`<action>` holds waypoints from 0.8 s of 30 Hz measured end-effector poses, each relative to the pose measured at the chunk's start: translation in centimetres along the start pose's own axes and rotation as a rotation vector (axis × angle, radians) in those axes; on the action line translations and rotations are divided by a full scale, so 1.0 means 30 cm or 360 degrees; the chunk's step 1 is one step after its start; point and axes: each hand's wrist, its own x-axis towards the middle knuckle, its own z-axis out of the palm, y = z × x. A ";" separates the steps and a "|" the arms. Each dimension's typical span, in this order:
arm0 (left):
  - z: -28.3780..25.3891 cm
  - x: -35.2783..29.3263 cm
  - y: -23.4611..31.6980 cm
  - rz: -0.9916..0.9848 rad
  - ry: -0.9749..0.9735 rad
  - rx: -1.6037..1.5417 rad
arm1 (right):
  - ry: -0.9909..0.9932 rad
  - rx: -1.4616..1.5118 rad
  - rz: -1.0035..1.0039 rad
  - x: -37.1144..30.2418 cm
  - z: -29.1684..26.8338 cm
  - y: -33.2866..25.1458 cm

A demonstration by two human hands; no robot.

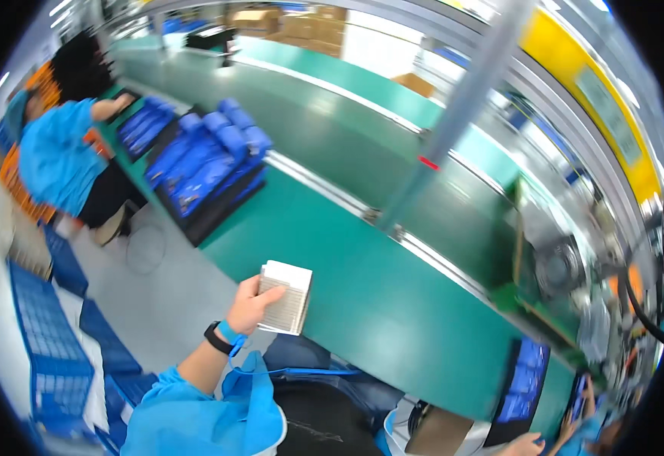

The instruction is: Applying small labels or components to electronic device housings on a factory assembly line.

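Observation:
My left hand [251,305] is closed on a pale rectangular stack [286,302], held up over the near edge of the green bench. Its thumb lies across the face, which carries fine parallel lines, and the fingers are behind. A white upper part shows above the thumb; I cannot tell if it is paper or card. What looks like my right hand [526,444] is at the lower right edge, cut off by the picture, close to a black tray [501,435] with blue pieces. Its fingers are too small and partly hidden to read.
The green bench [393,334] runs diagonally, with a metal rail and grey post [453,114] beyond. A black tray [199,228] of blue pouch-like pieces [210,156] lies left, near a co-worker in blue [58,163]. Another person's hand [589,399] is far right. Blue crates [51,342] stand lower left.

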 end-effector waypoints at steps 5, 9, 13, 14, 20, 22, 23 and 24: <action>-0.103 -0.049 -0.002 -0.0012 0.0149 -0.0046 | -0.1156 0.1052 0.0120 -0.193 0.088 -0.777; -0.088 -0.079 -0.027 0.0076 0.0287 -0.0206 | -0.3045 0.1839 0.0436 -0.589 -0.165 -1.590; -0.101 -0.138 -0.090 0.0019 0.0412 -0.0259 | -0.4258 0.1886 0.1077 -0.943 -0.373 -2.122; -0.112 -0.147 -0.099 0.0005 0.0434 -0.0307 | -0.4367 0.1855 0.1229 -1.022 -0.398 -2.224; -0.236 -0.258 -0.099 0.0028 0.0682 -0.0362 | -0.4117 0.1601 0.2342 -1.269 -0.552 -2.650; -0.275 -0.285 -0.088 0.0049 0.0826 -0.0389 | -0.4038 0.1560 0.2339 -1.294 -0.607 -2.672; -0.285 -0.283 -0.089 0.0082 0.0881 -0.0396 | -0.3959 0.1543 0.2365 -1.273 -0.636 -2.677; -0.289 -0.274 -0.098 0.0053 0.0886 -0.0384 | -0.3861 0.1505 0.2401 -1.291 -0.618 -2.681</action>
